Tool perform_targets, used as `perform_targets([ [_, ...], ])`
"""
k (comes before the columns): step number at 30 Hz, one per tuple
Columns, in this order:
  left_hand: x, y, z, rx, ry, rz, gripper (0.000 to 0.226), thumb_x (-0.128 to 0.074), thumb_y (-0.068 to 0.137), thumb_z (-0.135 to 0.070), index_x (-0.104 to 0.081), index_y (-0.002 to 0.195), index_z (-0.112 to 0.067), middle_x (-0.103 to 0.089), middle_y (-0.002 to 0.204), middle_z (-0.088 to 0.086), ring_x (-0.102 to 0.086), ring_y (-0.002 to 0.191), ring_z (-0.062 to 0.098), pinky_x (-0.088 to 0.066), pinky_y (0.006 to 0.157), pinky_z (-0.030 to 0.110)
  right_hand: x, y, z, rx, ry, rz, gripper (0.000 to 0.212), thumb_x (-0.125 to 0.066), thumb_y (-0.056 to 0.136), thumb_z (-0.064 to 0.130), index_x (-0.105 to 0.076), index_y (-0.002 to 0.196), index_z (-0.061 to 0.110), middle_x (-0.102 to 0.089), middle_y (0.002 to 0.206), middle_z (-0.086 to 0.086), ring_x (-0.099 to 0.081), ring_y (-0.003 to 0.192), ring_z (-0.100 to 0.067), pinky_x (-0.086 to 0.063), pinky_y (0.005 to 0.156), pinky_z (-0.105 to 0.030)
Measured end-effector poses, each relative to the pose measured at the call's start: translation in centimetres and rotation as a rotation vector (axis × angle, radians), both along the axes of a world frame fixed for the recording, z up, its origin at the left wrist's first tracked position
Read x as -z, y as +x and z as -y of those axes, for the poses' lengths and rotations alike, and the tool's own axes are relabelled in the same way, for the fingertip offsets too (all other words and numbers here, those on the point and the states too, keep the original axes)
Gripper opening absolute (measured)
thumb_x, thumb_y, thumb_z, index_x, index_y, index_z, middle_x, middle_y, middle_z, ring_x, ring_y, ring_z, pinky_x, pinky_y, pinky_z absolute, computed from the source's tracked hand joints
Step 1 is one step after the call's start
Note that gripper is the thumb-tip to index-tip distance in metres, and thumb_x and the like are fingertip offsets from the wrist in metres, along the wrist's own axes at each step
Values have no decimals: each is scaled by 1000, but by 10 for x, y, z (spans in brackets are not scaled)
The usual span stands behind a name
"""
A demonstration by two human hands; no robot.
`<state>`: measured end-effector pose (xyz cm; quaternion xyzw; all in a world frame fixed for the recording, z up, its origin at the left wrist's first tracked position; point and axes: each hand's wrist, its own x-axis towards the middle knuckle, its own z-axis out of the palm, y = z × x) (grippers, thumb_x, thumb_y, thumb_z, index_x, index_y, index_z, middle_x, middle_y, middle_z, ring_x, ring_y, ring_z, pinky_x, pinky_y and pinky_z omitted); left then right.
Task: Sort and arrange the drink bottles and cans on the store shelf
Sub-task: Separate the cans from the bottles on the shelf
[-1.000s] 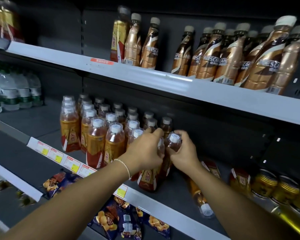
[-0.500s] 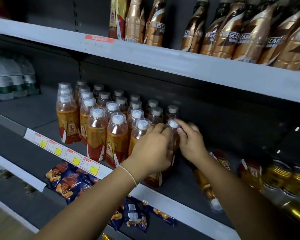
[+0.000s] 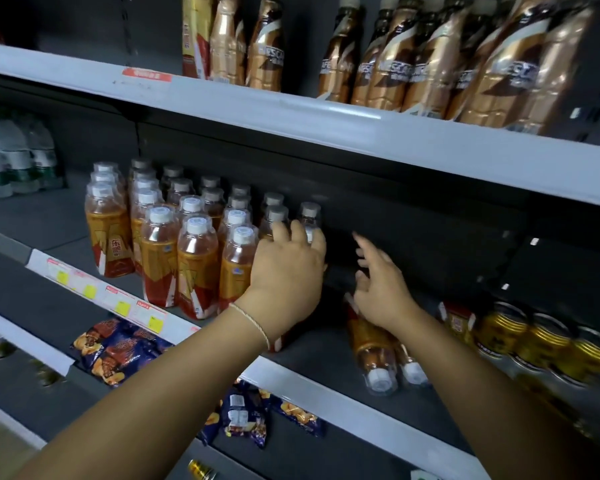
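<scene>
Several orange drink bottles (image 3: 198,265) with white caps stand in rows on the middle shelf (image 3: 326,386). My left hand (image 3: 288,271) wraps the bottle at the right end of the group (image 3: 309,235); its cap shows between my fingers and its body is mostly hidden. To its right, my right hand (image 3: 378,282) hovers with fingers spread, holding nothing. Below the right hand, two more orange bottles (image 3: 374,351) lie on their sides, caps toward me.
Gold cans (image 3: 537,344) lie at the right of the middle shelf. Brown coffee bottles (image 3: 430,64) fill the upper shelf (image 3: 291,112). Water bottles (image 3: 18,157) stand far left. Blue snack packs (image 3: 118,348) lie on the shelf below.
My right hand has let go of the bottle's cap and drawn off to the right, fingers spread. My left hand has stayed on the bottle, now standing against the group. The view moved closer.
</scene>
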<state>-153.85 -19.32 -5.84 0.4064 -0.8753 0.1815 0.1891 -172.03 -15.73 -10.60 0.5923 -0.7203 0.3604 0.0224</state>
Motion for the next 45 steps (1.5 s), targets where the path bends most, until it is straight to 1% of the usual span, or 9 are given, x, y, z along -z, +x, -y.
perform_targets([
  [5,-13,-71,-45,173,-16,24,59,-40,96,-36,-28,146,-9,-44,140,19,-37,131,40,-26,110,48,-3,-64,-71,170,-10,-12,60,-55,94,9,-37,148,28,-46,138,-7,-51,124,-20,-45,101,-30],
  [10,-15,-156,-99,427,85,8,45,-52,88,-37,-48,126,-13,-57,121,13,-53,111,34,-37,100,43,-10,-139,-156,348,14,-58,42,-55,93,13,-52,135,13,-52,108,-10,-56,107,-30,-41,87,-26],
  [19,-4,-307,-187,690,263,67,59,-57,85,-22,-38,141,-20,-53,131,12,-58,108,35,-53,83,43,-14,-249,-291,604,38,-72,38,-54,93,14,-53,130,7,-55,116,-19,-55,105,-33,-34,84,-24],
  [25,-2,-381,-229,797,325,62,66,-54,85,-25,-27,146,-23,-36,148,12,-40,132,35,-43,103,47,-20,-291,-343,693,97,-81,33,-58,85,11,-57,118,5,-57,109,-17,-54,101,-32,-38,78,-27],
  [29,0,-419,-243,855,344,58,77,-55,85,-20,-18,152,-17,-22,156,13,-27,141,33,-30,113,42,-24,-311,-367,731,58,-100,42,-56,84,11,-55,126,6,-57,117,-21,-53,108,-38,-45,89,-36],
  [34,-1,-464,-252,906,401,11,71,-56,88,-23,-24,151,-24,-16,159,8,-21,145,28,-24,117,36,-28,-335,-381,815,139,-189,42,-57,76,21,-56,119,19,-53,120,-12,-45,114,-38,-39,90,-34],
  [38,1,-490,-254,833,496,42,81,-57,90,-19,-8,155,-28,3,163,0,-6,149,24,-17,120,41,-27,-353,-383,775,188,-280,46,-53,81,31,-50,127,25,-44,135,-5,-39,128,-31,-34,99,-36],
  [41,5,-498,-255,834,525,70,81,-55,91,-18,-6,154,-30,4,163,-3,0,149,22,-12,121,42,-24,-361,-384,708,215,-190,55,-48,85,38,-42,138,25,-38,144,-5,-35,134,-33,-35,104,-40],
  [45,9,-501,-256,829,501,62,80,-55,91,-17,-8,155,-27,-1,163,-1,-2,149,24,-11,120,41,-18,-366,-386,682,104,-69,65,-61,86,25,-33,144,22,-39,143,-8,-43,128,-34,-46,96,-40],
])
